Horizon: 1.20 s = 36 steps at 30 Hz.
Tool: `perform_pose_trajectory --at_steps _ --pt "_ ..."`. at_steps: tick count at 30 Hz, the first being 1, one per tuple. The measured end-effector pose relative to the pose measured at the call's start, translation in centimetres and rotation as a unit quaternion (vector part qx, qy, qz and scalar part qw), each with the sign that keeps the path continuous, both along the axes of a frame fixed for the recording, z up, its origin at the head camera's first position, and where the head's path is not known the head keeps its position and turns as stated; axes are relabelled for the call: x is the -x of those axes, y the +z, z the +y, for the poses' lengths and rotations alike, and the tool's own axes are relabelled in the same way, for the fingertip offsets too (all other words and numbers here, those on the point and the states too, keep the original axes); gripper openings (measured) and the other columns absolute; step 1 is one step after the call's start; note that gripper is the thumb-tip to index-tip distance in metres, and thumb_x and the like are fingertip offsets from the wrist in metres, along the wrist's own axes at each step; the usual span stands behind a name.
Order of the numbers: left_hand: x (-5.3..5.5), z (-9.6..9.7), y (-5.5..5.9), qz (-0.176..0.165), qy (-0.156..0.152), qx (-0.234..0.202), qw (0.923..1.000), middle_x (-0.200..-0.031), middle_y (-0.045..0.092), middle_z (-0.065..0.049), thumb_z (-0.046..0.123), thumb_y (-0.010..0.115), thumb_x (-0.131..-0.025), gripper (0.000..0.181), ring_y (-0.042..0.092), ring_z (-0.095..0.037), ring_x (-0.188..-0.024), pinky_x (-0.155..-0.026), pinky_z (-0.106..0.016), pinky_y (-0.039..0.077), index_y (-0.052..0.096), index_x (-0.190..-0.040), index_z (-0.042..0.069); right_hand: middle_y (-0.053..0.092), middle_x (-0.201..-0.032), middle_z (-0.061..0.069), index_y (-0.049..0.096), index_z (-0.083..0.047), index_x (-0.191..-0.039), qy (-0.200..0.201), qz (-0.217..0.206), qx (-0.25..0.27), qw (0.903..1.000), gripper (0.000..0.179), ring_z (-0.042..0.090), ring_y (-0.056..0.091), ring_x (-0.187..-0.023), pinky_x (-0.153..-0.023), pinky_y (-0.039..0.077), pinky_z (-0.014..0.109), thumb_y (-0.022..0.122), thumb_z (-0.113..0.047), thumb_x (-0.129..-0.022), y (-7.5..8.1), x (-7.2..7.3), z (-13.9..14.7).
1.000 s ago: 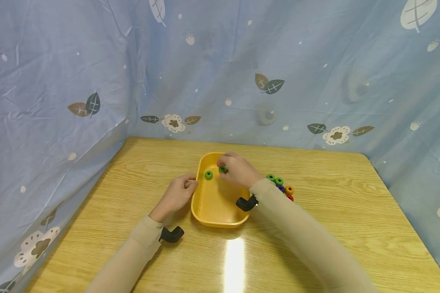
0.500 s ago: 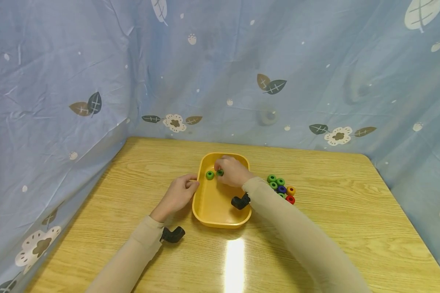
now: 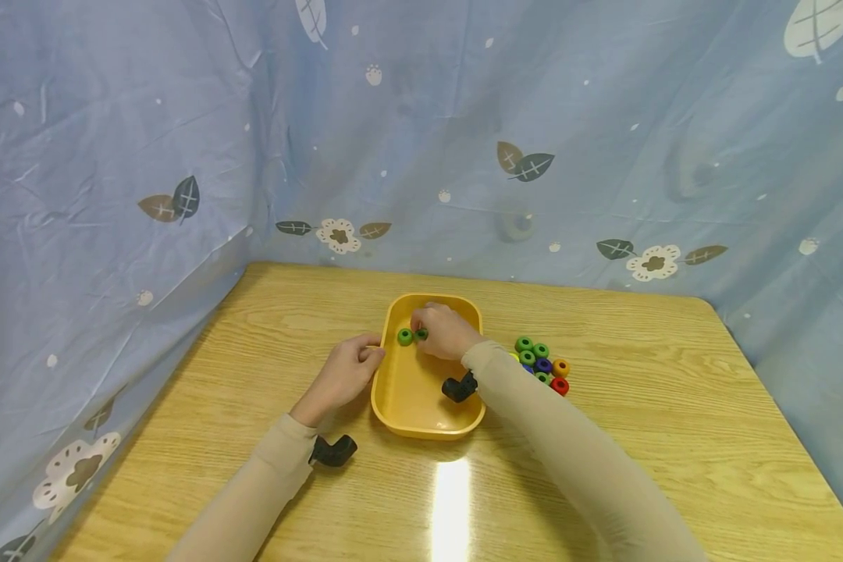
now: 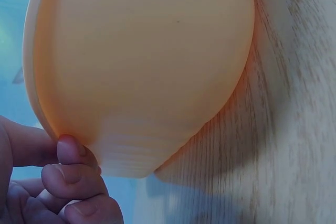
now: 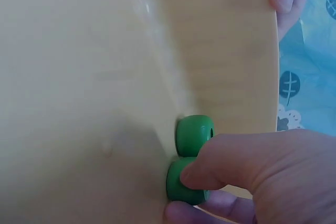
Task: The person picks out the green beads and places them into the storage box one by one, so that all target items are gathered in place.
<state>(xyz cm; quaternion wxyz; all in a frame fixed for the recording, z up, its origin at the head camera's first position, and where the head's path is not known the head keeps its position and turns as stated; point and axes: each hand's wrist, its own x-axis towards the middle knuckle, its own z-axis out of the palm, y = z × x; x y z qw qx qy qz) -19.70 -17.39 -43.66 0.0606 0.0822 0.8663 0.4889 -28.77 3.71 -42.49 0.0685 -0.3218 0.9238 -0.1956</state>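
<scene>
Inside the yellow plastic tray [image 3: 421,398], my right hand [image 3: 444,331] pinches a green bead [image 5: 185,181] between thumb and fingers. The bead sits low, close over the tray floor. Right beside it in the right wrist view is another green bead [image 5: 194,135], standing near the tray's side wall. On the tray's left side, my left hand [image 3: 347,368] grips the rim. In the left wrist view its curled fingers [image 4: 79,182] lie at the rim, against the tray's outer wall.
To the right of the tray, partly hidden by the right sleeve, lies a cluster of beads [image 3: 544,365] in green, blue, purple, orange, red and yellow. A patterned blue cloth [image 3: 421,156] hangs behind and beside the wooden table [image 3: 674,406].
My right hand has lowered the green bead and brought it left, up beside the other green bead. The left hand stays at the tray's rim.
</scene>
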Motion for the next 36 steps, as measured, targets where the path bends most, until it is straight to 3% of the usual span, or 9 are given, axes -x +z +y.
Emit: perform_pose_trajectory --at_steps 4,10,17,25,30,33,36 --pt "0.0 0.0 0.0 0.003 0.002 0.002 1.0 -0.109 0.078 -0.017 0.018 0.052 -0.109 0.038 0.054 -0.013 -0.062 -0.058 -0.025 0.041 0.061 -0.14 -0.002 0.069 -0.109 0.01 0.073 -0.006 -0.11 0.001 0.006 0.003 1.0 0.018 0.024 0.063 -0.095 -0.087 0.055 0.037 0.076 -0.006 -0.093 0.0 -0.1 0.1" --pt "0.0 0.0 -0.1 0.007 0.0 0.005 1.0 -0.104 0.078 -0.017 0.018 0.052 -0.109 0.038 0.044 -0.012 -0.054 -0.053 -0.025 0.037 0.061 -0.139 -0.003 0.069 -0.107 0.01 0.074 -0.006 -0.109 0.003 0.014 0.003 0.9999 0.017 0.024 0.064 -0.096 -0.087 0.056 0.037 0.077 -0.007 -0.092 -0.2 0.0 0.1" --pt "0.0 0.0 -0.1 0.002 -0.001 0.002 1.0 -0.11 0.078 -0.016 0.018 0.051 -0.109 0.037 0.047 -0.013 -0.057 -0.055 -0.026 0.039 0.06 -0.14 -0.001 0.069 -0.107 0.009 0.074 -0.007 -0.11 0.0 0.014 0.007 0.9999 0.018 0.023 0.063 -0.094 -0.086 0.055 0.037 0.077 -0.007 -0.092 -0.3 0.0 0.1" --pt "0.0 0.1 -0.1 -0.001 0.004 0.002 1.0 -0.093 0.076 -0.012 0.018 0.051 -0.109 0.038 0.042 -0.012 -0.054 -0.052 -0.025 0.036 0.06 -0.14 -0.002 0.068 -0.108 0.01 0.073 -0.006 -0.114 -0.011 0.019 0.002 0.9998 0.023 0.023 0.064 -0.096 -0.088 0.056 0.038 0.078 -0.01 -0.093 -0.1 -0.1 0.5" --pt "0.0 0.2 -0.1 -0.003 0.001 0.003 1.0 -0.069 0.059 -0.003 0.018 0.051 -0.11 0.037 0.037 -0.012 -0.05 -0.049 -0.024 0.032 0.06 -0.14 -0.001 0.068 -0.113 0.013 0.072 -0.004 -0.119 -0.018 0.017 0.015 0.9996 0.028 0.027 0.065 -0.102 -0.091 0.056 0.041 0.077 -0.01 -0.093 0.7 -0.5 1.0" --pt "0.0 0.1 -0.2 -0.002 -0.001 0.004 1.0 -0.067 0.056 -0.001 0.018 0.051 -0.11 0.037 0.037 -0.012 -0.05 -0.048 -0.024 0.032 0.06 -0.141 -0.001 0.068 -0.117 0.014 0.072 -0.003 -0.122 -0.023 0.015 0.028 0.9992 0.03 0.026 0.065 -0.099 -0.09 0.056 0.041 0.076 -0.01 -0.093 1.4 -0.8 1.3" --pt "0.0 0.1 -0.2 -0.001 0.001 0.006 1.0 -0.073 0.063 -0.003 0.018 0.051 -0.11 0.038 0.041 -0.012 -0.053 -0.051 -0.025 0.035 0.059 -0.141 -0.001 0.067 -0.117 0.013 0.072 -0.004 -0.123 -0.023 0.023 0.034 0.9989 0.03 0.023 0.065 -0.091 -0.086 0.057 0.039 0.076 -0.012 -0.094 2.1 -1.2 1.7"
